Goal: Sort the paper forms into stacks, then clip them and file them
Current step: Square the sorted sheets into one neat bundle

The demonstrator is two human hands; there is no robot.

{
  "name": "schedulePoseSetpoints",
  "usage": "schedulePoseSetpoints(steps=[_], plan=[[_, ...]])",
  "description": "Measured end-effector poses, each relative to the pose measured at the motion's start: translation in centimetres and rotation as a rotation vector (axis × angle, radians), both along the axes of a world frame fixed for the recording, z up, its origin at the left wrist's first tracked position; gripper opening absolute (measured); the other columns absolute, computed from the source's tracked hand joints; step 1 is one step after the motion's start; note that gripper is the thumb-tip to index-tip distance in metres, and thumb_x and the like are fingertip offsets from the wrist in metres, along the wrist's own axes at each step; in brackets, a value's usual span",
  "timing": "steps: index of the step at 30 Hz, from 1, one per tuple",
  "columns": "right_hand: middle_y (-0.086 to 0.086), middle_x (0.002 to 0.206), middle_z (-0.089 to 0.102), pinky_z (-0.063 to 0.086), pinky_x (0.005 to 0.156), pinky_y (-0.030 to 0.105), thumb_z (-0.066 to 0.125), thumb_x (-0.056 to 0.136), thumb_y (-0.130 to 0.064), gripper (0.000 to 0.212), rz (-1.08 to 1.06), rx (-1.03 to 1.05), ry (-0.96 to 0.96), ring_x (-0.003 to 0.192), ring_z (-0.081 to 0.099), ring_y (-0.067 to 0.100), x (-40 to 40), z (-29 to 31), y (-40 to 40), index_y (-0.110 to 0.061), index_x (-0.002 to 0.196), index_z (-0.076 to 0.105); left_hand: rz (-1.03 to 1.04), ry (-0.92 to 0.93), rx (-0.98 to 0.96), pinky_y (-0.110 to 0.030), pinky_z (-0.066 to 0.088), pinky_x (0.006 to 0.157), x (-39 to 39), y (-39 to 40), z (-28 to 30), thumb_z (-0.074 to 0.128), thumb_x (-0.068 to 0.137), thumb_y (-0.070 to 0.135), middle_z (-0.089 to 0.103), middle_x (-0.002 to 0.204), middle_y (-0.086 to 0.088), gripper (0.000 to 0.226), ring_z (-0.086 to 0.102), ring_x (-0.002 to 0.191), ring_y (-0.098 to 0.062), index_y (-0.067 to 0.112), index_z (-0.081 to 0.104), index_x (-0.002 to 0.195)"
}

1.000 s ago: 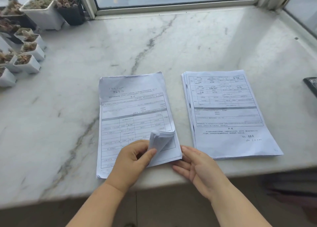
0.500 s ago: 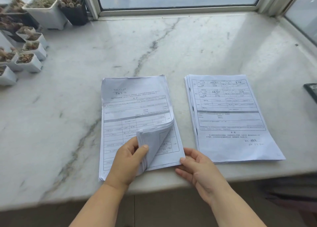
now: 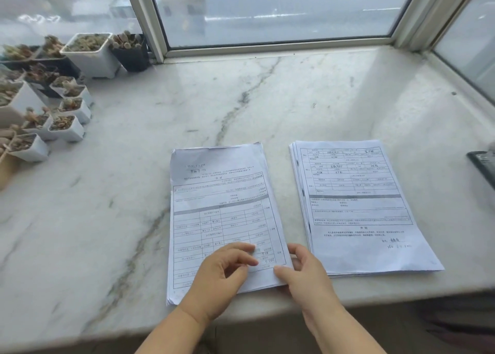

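Observation:
Two stacks of printed forms lie side by side on the marble sill. On the left stack (image 3: 222,206) the print faces away from me. The print on the right stack (image 3: 356,206) faces me, and that stack's left edge is fanned. My left hand (image 3: 219,276) rests on the near part of the left stack, its bent fingertips on the top sheet. At that stack's near right corner is my right hand (image 3: 305,273), which holds it with the thumb on top and the fingers curled along the right edge. The pages lie flat.
Several small white and black pots of succulents (image 3: 67,118) crowd the far left. A dark flat object (image 3: 483,166) sits at the right edge. The window frame (image 3: 267,49) bounds the far side. The sill's front edge (image 3: 80,335) runs just below the stacks.
The curled-up corner of the left stack that my left hand was lifting now lies flat. My right hand moved from beside the stack onto its corner. The view tilted up.

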State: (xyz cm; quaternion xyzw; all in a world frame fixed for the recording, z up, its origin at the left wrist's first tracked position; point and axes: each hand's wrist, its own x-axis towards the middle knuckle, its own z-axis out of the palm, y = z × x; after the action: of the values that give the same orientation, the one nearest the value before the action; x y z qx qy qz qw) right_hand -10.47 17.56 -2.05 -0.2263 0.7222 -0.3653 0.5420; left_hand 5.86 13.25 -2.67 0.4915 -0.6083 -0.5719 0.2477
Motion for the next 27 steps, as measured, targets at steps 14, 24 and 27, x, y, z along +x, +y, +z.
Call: schedulePoseSetpoints(steps=[14, 24, 27], plan=[[-0.022, 0.088, 0.069, 0.047, 0.074, 0.017, 0.055, 0.083, -0.002, 0.053, 0.471, -0.253, 0.562, 0.088, 0.062, 0.001, -3.2, 8.1, -6.6, -0.054, 0.089, 0.065, -0.968, -0.928, -0.668, -0.028, 0.039, 0.092, -4.4, -19.2, 9.3, 0.064, 0.084, 0.029, 0.064, 0.114, 0.008, 0.048, 0.055, 0.109, -0.017, 0.033, 0.051, 0.129], [0.001, 0.13, 0.064, 0.031, 0.109, 0.039, 0.066, 0.042, -0.089, 0.112, 0.009, -0.159, -0.47, 0.127, 0.054, 0.012, -5.0, 4.8, -10.0, -0.032, 0.137, 0.049, -0.449, -0.24, -0.158, -0.03, 0.051, 0.064, 4.5, -25.4, 15.3, 0.072, 0.054, 0.042, 0.071, 0.075, -0.009, 0.036, 0.065, 0.067, -0.013, 0.018, 0.071, 0.081], [0.002, 0.137, 0.059, 0.02, 0.116, 0.042, 0.069, 0.04, -0.088, 0.117, 0.042, -0.216, -0.614, 0.134, 0.046, 0.015, -1.9, 3.4, -11.1, -0.035, 0.141, 0.04, -0.201, 0.075, 0.119, -0.038, 0.058, 0.066, 7.1, -25.5, 15.3, 0.085, 0.046, 0.034, 0.073, 0.09, -0.018, 0.05, 0.071, 0.076, -0.03, 0.012, 0.075, 0.089]])
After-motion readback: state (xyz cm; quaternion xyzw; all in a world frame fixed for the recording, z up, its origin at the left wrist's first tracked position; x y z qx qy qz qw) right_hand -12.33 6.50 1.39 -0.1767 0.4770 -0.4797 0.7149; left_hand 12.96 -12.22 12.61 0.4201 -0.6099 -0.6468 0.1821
